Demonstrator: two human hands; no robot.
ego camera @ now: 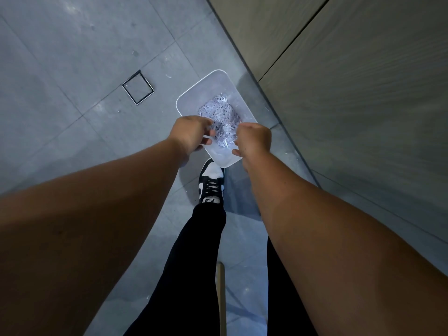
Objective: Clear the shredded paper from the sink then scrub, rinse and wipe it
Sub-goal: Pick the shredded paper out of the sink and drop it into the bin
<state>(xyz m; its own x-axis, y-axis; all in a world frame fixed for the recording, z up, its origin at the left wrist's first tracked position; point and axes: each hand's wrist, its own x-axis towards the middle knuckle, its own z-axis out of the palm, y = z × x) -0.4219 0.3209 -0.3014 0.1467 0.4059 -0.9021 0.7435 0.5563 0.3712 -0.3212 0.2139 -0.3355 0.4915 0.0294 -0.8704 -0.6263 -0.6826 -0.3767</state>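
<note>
Below, thin white dark-flecked shredded paper [220,112] heaped in a translucent bin [213,81]; left grip [191,132] slack-fingered, right grip [254,139] unclear.

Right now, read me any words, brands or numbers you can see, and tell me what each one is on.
Nothing here can be read as text.
Shoe: the tongue label has a small dark mark, too blurred to read.
Shredded paper: dark print flecks, too small to read.
White bin: no lettering shows.
</note>
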